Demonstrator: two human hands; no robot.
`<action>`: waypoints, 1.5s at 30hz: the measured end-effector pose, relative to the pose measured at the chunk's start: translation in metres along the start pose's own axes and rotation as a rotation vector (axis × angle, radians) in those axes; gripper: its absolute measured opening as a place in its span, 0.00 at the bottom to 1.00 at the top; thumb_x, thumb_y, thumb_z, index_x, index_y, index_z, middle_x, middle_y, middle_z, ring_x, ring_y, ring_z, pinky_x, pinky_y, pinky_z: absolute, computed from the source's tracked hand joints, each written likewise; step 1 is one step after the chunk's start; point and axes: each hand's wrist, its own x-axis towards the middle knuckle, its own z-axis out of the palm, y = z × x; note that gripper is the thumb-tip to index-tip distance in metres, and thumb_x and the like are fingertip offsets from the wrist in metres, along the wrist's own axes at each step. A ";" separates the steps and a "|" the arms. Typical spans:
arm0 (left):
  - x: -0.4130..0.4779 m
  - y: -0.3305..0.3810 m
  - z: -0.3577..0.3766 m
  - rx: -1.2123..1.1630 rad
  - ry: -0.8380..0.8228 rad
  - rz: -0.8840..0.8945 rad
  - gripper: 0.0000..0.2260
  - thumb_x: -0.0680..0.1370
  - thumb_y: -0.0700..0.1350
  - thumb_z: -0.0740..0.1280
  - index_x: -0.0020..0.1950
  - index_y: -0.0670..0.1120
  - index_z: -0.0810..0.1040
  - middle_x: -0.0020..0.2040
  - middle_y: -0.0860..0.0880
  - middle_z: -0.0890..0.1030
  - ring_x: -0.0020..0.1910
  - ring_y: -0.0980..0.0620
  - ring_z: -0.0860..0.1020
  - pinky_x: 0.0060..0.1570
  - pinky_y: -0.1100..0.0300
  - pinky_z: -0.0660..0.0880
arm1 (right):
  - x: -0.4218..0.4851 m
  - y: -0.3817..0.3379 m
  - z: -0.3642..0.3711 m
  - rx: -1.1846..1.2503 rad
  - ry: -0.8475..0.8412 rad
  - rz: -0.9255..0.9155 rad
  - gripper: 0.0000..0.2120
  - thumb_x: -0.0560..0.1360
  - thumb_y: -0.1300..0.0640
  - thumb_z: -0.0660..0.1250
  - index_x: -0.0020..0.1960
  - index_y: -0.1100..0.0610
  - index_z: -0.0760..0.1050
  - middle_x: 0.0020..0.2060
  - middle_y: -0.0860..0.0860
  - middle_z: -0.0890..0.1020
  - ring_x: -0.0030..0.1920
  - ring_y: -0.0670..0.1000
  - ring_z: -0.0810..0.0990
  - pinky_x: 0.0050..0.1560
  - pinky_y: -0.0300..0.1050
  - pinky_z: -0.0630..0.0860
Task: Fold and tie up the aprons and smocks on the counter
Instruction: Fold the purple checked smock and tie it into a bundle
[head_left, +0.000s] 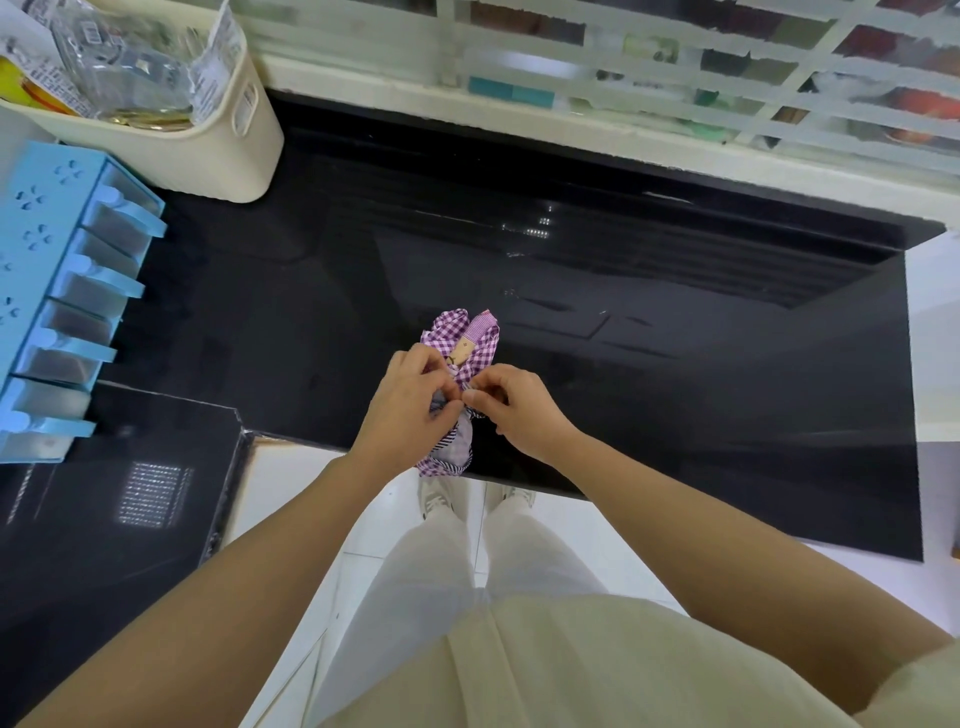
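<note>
A purple and white checked apron, folded into a narrow bundle with a small tan label on top, lies near the front edge of the glossy black counter. My left hand grips the bundle's middle from the left with curled fingers. My right hand pinches a striped strap at the same spot from the right. The two hands meet over the bundle's middle and hide it. The bundle's lower end sticks out below my hands at the counter's edge.
A cream plastic basket with packets and a jar stands at the back left. A light blue rack of drawers lines the left side. A white window grille runs along the back. White floor tiles lie below the counter's edge.
</note>
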 end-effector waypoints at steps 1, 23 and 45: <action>0.001 0.000 0.000 0.010 -0.014 0.009 0.06 0.74 0.46 0.73 0.45 0.45 0.82 0.53 0.49 0.74 0.53 0.55 0.68 0.50 0.62 0.72 | 0.000 -0.001 0.000 -0.008 -0.029 0.022 0.09 0.79 0.55 0.65 0.46 0.61 0.78 0.39 0.53 0.78 0.38 0.51 0.76 0.39 0.47 0.76; -0.011 -0.004 -0.001 0.022 0.095 0.131 0.05 0.72 0.40 0.75 0.46 0.41 0.82 0.46 0.45 0.79 0.44 0.50 0.78 0.45 0.57 0.80 | 0.008 -0.020 -0.002 0.915 -0.197 0.870 0.11 0.80 0.61 0.64 0.38 0.58 0.71 0.27 0.49 0.65 0.25 0.44 0.59 0.23 0.34 0.58; -0.005 -0.001 -0.007 -0.065 -0.029 -0.179 0.04 0.75 0.44 0.70 0.42 0.45 0.78 0.50 0.49 0.73 0.47 0.54 0.73 0.48 0.62 0.74 | 0.010 -0.021 0.011 0.633 0.028 0.716 0.04 0.79 0.56 0.66 0.50 0.57 0.76 0.48 0.53 0.78 0.47 0.49 0.75 0.45 0.41 0.74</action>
